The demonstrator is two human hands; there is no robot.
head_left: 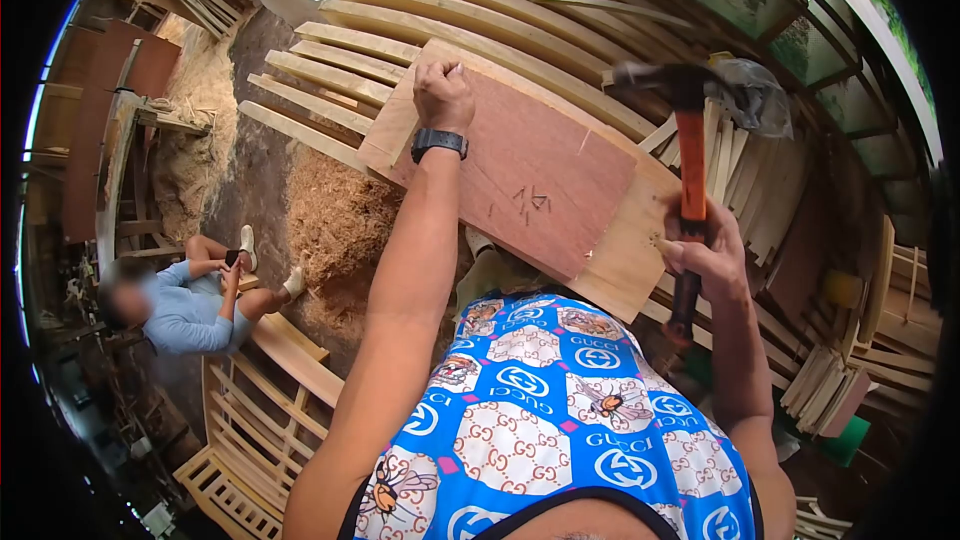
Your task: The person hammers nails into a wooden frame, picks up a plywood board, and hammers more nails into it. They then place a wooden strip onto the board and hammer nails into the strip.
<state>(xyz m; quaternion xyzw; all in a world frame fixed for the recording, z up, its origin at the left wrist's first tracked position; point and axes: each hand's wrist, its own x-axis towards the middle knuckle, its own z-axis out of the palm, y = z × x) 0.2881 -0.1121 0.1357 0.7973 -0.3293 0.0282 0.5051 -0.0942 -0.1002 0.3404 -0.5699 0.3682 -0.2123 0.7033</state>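
Note:
My right hand (712, 252) is wrapped round the orange and black handle of a claw hammer (692, 160), raised to the right of the boards with its dark head blurred. My left hand (444, 98), with a black watch (439, 144) on the wrist, is closed at the left end of a reddish plywood panel (560, 160). Whatever its fingers pinch is too small or hidden to make out. The panel lies on a paler, longer wooden board (630, 245). Several loose nails (532, 202) are scattered on the panel.
Long pale wooden slats (480, 25) lie beneath and beyond the boards. A sawdust heap (335, 215) covers the floor at left. A seated person (200, 305) holds a dark phone there, near a slatted wooden frame (265, 410). Stacked timber (735, 175) and a plastic bag (755, 95) are at right.

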